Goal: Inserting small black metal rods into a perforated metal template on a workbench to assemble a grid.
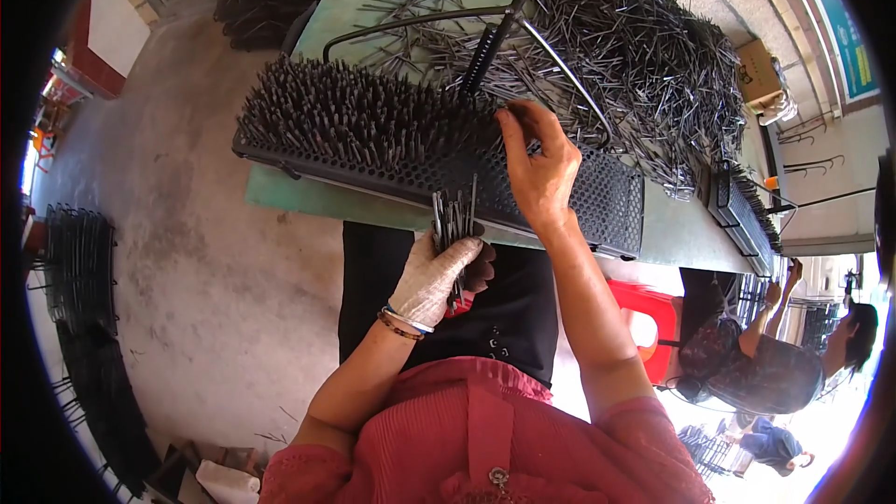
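My left hand, in a pale glove, is closed round a bunch of thin dark metal rods in front of the rack. One rod sticks up above the others. My bare right hand is over a long black perforated rack, its thumb and fingers bent together beside the standing rods. Whatever is between those fingertips cannot be made out. Upright rods fill the holes of the rack's left and middle parts densely. Bare holes show at its right end, partly behind my right wrist.
Loose rods lie heaped on the green table behind the rack. A bent black metal frame arches above it. A second rack stands at the right, near another person. A red stool is below.
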Demonstrator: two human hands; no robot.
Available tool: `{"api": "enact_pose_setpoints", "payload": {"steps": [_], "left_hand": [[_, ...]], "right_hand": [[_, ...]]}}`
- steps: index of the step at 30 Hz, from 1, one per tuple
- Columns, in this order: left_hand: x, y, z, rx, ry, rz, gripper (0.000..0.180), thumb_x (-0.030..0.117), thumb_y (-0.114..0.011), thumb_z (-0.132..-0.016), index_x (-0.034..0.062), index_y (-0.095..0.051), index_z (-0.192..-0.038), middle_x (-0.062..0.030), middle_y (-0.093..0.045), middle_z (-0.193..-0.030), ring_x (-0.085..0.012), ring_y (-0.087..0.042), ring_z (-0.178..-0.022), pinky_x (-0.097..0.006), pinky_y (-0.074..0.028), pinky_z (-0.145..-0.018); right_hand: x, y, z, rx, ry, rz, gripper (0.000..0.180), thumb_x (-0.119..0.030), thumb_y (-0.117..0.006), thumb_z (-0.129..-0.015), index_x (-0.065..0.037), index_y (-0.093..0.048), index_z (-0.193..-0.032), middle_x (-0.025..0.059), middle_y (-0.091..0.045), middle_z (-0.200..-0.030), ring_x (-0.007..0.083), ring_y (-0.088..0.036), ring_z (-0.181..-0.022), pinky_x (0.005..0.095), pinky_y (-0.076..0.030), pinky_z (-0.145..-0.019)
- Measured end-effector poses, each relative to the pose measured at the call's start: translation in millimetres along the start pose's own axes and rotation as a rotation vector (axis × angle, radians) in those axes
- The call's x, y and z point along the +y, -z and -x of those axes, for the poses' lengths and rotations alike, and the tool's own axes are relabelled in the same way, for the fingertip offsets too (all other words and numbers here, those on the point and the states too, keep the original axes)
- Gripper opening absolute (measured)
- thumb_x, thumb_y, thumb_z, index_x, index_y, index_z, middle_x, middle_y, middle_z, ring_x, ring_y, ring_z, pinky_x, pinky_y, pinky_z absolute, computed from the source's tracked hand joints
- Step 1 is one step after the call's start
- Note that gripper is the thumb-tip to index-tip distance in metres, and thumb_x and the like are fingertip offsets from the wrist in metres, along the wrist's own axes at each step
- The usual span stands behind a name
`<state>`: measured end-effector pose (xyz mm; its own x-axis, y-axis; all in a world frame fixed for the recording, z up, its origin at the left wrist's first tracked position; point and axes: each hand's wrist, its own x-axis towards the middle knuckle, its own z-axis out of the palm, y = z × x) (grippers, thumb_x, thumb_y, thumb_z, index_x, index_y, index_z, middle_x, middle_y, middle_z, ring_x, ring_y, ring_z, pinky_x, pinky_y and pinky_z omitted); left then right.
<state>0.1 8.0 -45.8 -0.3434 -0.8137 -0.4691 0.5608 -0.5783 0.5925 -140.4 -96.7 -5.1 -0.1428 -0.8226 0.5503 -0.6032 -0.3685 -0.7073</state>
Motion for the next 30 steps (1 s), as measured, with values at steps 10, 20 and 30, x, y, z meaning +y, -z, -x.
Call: {"api": "enact_pose_setpoints", "payload": {"steps": [10, 20, 30], "left_hand": [[-0.3, 2.3, -2.3, -0.040, 0.012, 0.011, 0.022, 0.013, -0.063, -0.091, 0.0015, -0.053, -0.106, -0.0121, -0.066, -0.084, -0.0185, -0.066, -0.065, -0.028, -0.054, -0.053], [-1.2, 3.4, -2.1, -0.017, -0.003, -0.021, 0.024, 0.015, -0.063, -0.091, 0.0018, -0.052, -0.108, -0.0117, -0.066, -0.084, -0.0181, -0.065, -0.064, -0.028, -0.054, -0.052], [7.1, 0.1, 1.9, -0.063, -0.061, -0.021, 0.026, 0.018, -0.062, -0.092, 0.0009, -0.053, -0.110, -0.0111, -0.066, -0.086, -0.0160, -0.064, -0.067, -0.027, -0.053, -0.056]], "right_hand": [[4.1, -4.5, 6.2, 0.008, 0.003, -0.003, 0.019, -0.008, -0.070, -0.085, -0.002, -0.064, -0.102, 0.0124, -0.070, -0.085, 0.0220, -0.067, -0.071, 0.0302, -0.053, -0.066], [10.9, -7.6, 1.7, -0.140, 0.388, 0.163, 0.024, -0.003, -0.070, -0.080, -0.004, -0.067, -0.104, 0.0088, -0.067, -0.089, 0.0273, -0.060, -0.079, 0.0370, -0.047, -0.073], [-10.4, 18.4, 10.3, -0.129, 0.080, -0.010, 0.020, -0.008, -0.070, -0.085, 0.000, -0.069, -0.104, 0.0094, -0.069, -0.094, 0.0174, -0.066, -0.083, 0.0293, -0.051, -0.077]]}}
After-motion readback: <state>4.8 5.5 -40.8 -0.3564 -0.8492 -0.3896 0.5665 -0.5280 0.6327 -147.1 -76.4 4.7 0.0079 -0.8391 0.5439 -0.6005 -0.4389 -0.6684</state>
